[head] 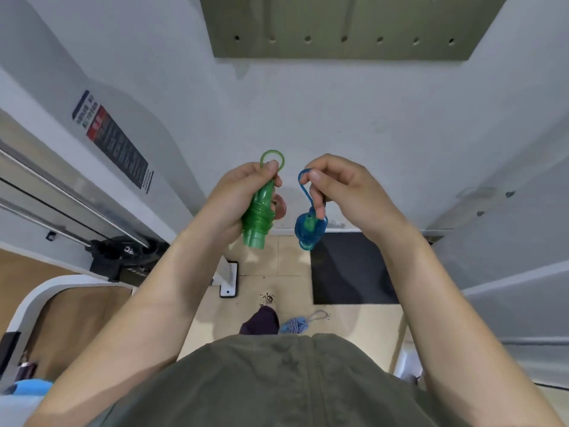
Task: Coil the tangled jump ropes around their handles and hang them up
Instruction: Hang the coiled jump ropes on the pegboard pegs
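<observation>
Left hand (243, 192) fingers clamped around green coiled rope (258, 217), loop poking above thumb. Right hand (345, 188) fingers pinched on blue rope (309, 231) loop, bundle dangling below. Light, springy, probably slippery plastic; best gripped at loops.

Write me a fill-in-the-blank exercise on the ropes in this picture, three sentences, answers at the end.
1. The left hand holds the coiled jump rope whose colour is ____.
2. The right hand pinches the loop of the ____ rope.
3. A third bundle, the light blue rope, lies on the ____.

Answers: green; blue; floor
</observation>
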Available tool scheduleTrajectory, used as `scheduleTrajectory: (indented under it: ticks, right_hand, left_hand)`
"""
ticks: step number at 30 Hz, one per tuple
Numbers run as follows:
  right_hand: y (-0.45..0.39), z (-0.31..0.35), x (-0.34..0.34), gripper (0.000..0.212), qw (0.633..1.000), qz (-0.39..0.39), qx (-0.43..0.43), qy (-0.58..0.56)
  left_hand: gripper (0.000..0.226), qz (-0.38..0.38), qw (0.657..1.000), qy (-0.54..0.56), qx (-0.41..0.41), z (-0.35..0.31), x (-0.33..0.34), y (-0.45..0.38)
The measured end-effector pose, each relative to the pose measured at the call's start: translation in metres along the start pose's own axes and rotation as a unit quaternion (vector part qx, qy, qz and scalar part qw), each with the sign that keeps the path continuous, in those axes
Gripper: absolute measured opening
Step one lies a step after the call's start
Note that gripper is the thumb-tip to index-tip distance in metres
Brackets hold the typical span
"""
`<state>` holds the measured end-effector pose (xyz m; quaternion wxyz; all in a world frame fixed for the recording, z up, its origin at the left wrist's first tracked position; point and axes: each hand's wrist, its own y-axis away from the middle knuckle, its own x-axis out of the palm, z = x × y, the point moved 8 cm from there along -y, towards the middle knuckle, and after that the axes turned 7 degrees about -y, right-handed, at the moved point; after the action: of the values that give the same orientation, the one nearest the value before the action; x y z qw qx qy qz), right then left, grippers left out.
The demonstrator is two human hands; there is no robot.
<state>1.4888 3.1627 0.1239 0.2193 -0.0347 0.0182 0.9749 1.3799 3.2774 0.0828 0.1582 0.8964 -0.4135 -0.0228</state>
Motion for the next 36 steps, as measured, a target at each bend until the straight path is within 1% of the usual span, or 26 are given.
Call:
scheduleTrajectory:
  ticks: [4,6,8,9,12,15,17,19,22,25,27,29,31,33,36]
  right_hand:
    - [-0.054,-0.004,-0.009,0.019,0.999,-0.021,0.026,0.002]
    - [-0.084,0.000,-0.014,0.018,0.999,-0.035,0.028,-0.007]
    - [-0.113,0.007,-0.020,0.017,0.999,-0.041,0.012,-0.026]
    - [-0.127,0.012,-0.023,0.017,0.998,-0.045,0.003,-0.038]
    - [-0.157,0.028,-0.039,0.017,0.995,-0.080,-0.018,-0.052]
    - [-0.175,0.044,-0.060,0.016,0.990,-0.127,-0.040,-0.048]
    - [-0.182,0.054,-0.077,0.012,0.986,-0.153,-0.051,-0.042]
    - [-0.185,0.065,-0.097,0.007,0.983,-0.166,-0.065,-0.049]
    - [-0.189,0.089,-0.126,0.006,0.974,-0.191,-0.108,-0.055]
    - [-0.193,0.113,-0.154,0.005,0.956,-0.242,-0.158,-0.054]
    - [-0.200,0.123,-0.173,0.005,0.946,-0.272,-0.171,-0.043]
    - [-0.208,0.127,-0.191,0.007,0.942,-0.290,-0.166,-0.041]
    - [-0.219,0.125,-0.203,0.008,0.946,-0.287,-0.147,-0.039]
    - [-0.228,0.123,-0.210,0.008,0.951,-0.279,-0.129,-0.022]
    - [-0.237,0.123,-0.219,0.007,0.951,-0.289,-0.110,-0.013]
  left_hand:
    - [0.022,0.032,0.999,0.019,0.002,-0.012,0.001,-0.053]
    - [0.026,0.069,0.997,0.023,0.016,-0.024,0.003,-0.081]
    - [0.032,0.101,0.994,0.020,0.036,-0.041,0.004,-0.108]
    - [0.032,0.108,0.993,0.019,0.040,-0.050,0.003,-0.119]
    - [0.023,0.121,0.991,-0.017,0.050,-0.080,0.000,-0.150]
    - [0.022,0.146,0.982,-0.080,0.084,-0.111,0.007,-0.169]
    - [0.019,0.157,0.977,-0.093,0.110,-0.131,0.015,-0.180]
    - [0.019,0.161,0.974,-0.084,0.134,-0.148,0.026,-0.189]
    - [0.025,0.143,0.973,-0.065,0.171,-0.176,0.046,-0.200]
    - [0.026,0.092,0.975,-0.039,0.199,-0.203,0.065,-0.211]
    - [0.026,0.070,0.974,-0.033,0.215,-0.219,0.082,-0.219]
    - [0.027,0.055,0.973,-0.040,0.219,-0.228,0.098,-0.229]
    - [0.026,0.043,0.976,-0.044,0.208,-0.231,0.106,-0.240]
    - [0.025,0.027,0.980,-0.049,0.193,-0.231,0.106,-0.248]
    - [0.020,0.001,0.985,-0.048,0.169,-0.224,0.092,-0.253]
